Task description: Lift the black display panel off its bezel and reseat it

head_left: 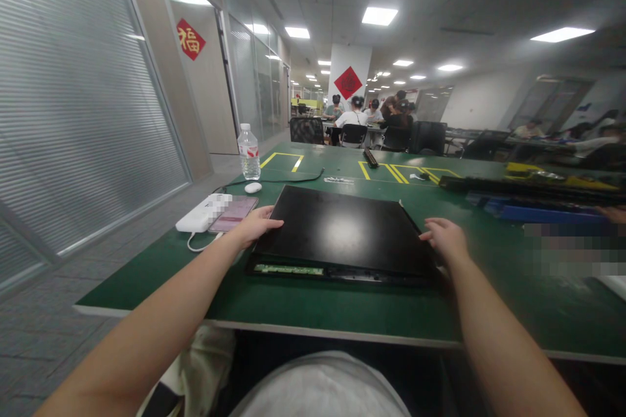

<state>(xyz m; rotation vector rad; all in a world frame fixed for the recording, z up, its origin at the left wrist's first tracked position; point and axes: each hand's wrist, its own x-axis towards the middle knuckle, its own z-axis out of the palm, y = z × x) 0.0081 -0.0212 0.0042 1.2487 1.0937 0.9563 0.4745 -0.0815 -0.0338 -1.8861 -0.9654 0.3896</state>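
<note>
A dark, flat screen panel point(342, 225) lies face up before me, over a thin black frame point(381, 275) on the table. A strip of green circuit board point(288, 270) shows along the frame's near edge. My left hand point(254, 227) grips the panel's left edge, thumb on top and the other fingers partly hidden beneath. At the right edge, my right hand point(445, 241) has its fingers bent, with the tips against the rim; its underside is hidden.
Left on the green table point(342, 309) are a white box-shaped device point(195, 214), phone point(237, 214), small white case point(253, 188) and water bottle point(249, 153). Dark strips and a blue item point(528, 210) lie right, near another person's hand point(613, 214). Several people sit beyond.
</note>
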